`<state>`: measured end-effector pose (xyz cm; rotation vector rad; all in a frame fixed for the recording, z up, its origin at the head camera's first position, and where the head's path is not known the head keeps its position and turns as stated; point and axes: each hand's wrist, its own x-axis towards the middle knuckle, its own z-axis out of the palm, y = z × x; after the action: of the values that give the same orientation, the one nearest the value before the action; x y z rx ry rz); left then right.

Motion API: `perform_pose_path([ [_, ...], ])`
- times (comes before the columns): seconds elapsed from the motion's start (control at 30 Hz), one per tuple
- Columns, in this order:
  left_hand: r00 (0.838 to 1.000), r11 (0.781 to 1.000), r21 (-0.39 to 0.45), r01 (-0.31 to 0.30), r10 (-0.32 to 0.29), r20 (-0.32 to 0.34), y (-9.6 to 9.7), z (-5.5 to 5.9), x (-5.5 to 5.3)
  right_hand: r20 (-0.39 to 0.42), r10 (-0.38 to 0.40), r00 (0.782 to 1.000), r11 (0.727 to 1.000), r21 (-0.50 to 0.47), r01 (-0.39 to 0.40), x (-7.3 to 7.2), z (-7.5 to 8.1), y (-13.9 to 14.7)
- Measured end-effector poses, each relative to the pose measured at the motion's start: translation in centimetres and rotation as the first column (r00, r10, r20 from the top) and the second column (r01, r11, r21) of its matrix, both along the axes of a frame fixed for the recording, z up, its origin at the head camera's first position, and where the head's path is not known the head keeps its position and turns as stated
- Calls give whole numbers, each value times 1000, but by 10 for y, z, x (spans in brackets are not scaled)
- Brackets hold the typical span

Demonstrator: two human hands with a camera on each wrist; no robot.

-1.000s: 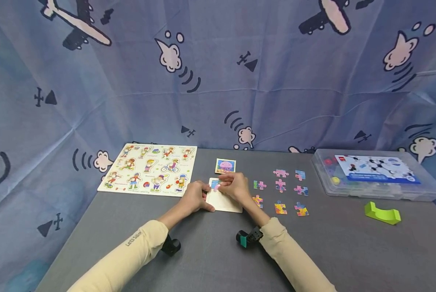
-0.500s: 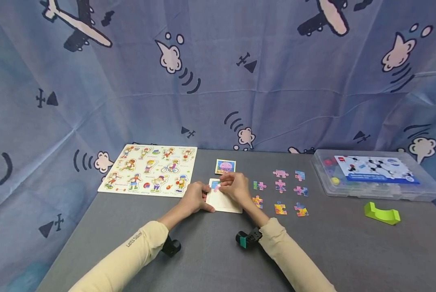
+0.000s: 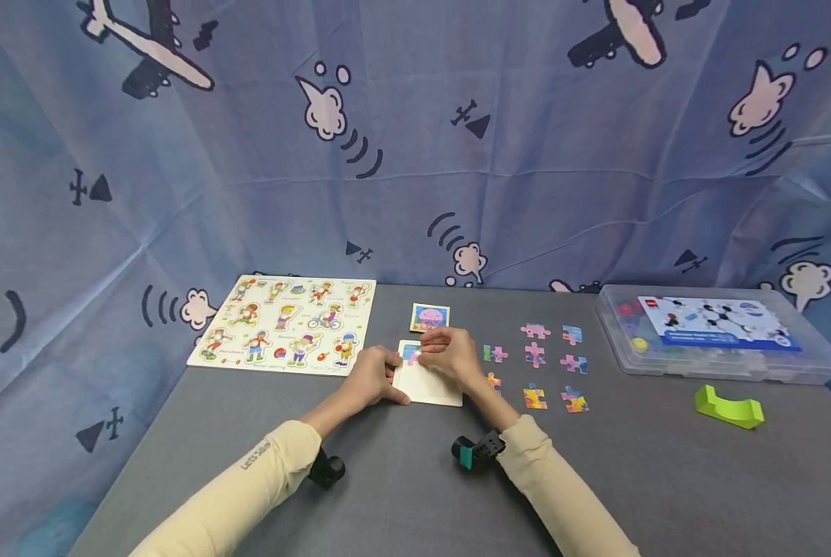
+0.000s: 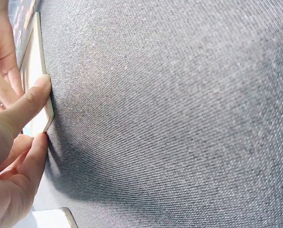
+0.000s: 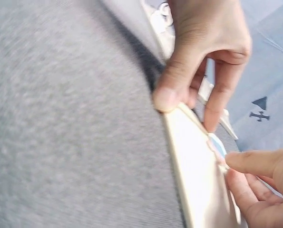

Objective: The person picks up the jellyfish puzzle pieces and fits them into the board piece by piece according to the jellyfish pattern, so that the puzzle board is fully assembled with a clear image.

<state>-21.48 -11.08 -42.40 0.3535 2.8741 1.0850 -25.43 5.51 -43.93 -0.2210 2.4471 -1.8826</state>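
A small pale puzzle tray (image 3: 425, 388) lies at the middle of the table, with a blue-and-pink jigsaw piece (image 3: 412, 353) in its far left corner. My left hand (image 3: 372, 377) grips the tray's left side; its thumb is on the near left corner, as the left wrist view also shows. At the jigsaw piece, my right hand (image 3: 453, 360) reaches across the tray and pinches the piece's right edge between thumb and fingertips. In the right wrist view the tray (image 5: 198, 171) runs between both hands, and the right fingers (image 5: 255, 162) partly cover the piece.
Several loose jigsaw pieces (image 3: 535, 355) lie in rows right of the tray. Behind it sits a jellyfish picture card (image 3: 429, 317). A sports-figure board (image 3: 286, 323) is at the left; a clear plastic case (image 3: 722, 333) and a green curved block (image 3: 729, 408) are at the right.
My right hand has shifted very slightly right, its fingertips still at the jigsaw piece. My left hand keeps its grip on the tray, and the loose pieces stay put.
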Motion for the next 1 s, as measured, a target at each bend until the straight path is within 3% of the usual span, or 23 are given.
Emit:
perform_pose_path([
  [0.2, 1000, 1000, 2, 6, -6, -1, 1, 1, 2, 51, 48, 998, 984, -172, -39, -1, 4, 13],
  [0.37, 1000, 1000, 5, -11, 11, -2, 2, 2, 3, 91, 28, 995, 976, -219, -7, -5, 8, 26],
  [0.67, 1000, 1000, -8, -21, 21, -8, 3, 3, 4, 81, 64, 995, 974, -220, -45, -9, 11, 59],
  [1.0, 1000, 1000, 3, -14, 14, -26, 2, 1, 3, 92, 20, 996, 981, -193, -2, -10, 18, 94],
])
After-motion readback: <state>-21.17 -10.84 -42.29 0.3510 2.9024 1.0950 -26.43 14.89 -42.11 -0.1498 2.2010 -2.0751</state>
